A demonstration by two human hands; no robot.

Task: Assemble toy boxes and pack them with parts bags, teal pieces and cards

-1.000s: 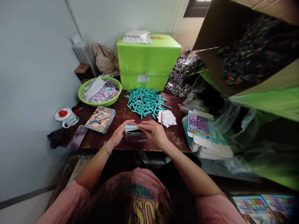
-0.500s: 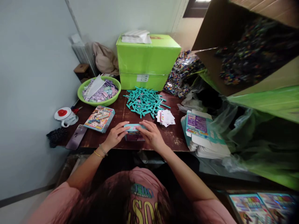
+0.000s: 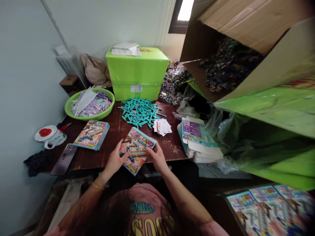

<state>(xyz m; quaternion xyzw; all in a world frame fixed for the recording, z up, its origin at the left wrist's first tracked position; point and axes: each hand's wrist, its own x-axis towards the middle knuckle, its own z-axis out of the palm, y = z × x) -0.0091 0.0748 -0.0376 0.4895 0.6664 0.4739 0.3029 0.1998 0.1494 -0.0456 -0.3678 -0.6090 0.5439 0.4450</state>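
Dark reddish-brown worn tabletop (image 3: 114, 134) carried most of the stuff. Brown cardboard carton with flaps up (image 3: 248, 26) stood at far right, lots of small multicoloured bits inside, probably parked there to leave room in front of the person. Lime-green cardboard box (image 3: 137, 72) sat at the back by the wall, presumably out of the way, white papers on top. Round lime-green plastic basin (image 3: 97, 116), back left, kept loose purple packets together within its rim. Stack of flat teal, purple and white printed card sleeves (image 3: 197, 137) lay at the right edge, likely for easy reach. Neat pile of orange-and-teal printed boxes (image 3: 91, 134) was left of the hands, squared up, seemingly to save space.

Held box: flat orange-and-teal printed cardboard box (image 3: 134, 146), tilted, picture side up, at the near edge between both hands. Grip narrow, both sides on the box: left hand (image 3: 115, 160) had its thumb across the face, right hand (image 3: 158, 159) pinched the upper right side, probably to steady it; can't tell if its underside touched the tabletop.

White printed paper cards (image 3: 162, 126) fanned just beyond; thin teal plastic sticks (image 3: 140, 111) heaped loosely behind, probably for quick picking
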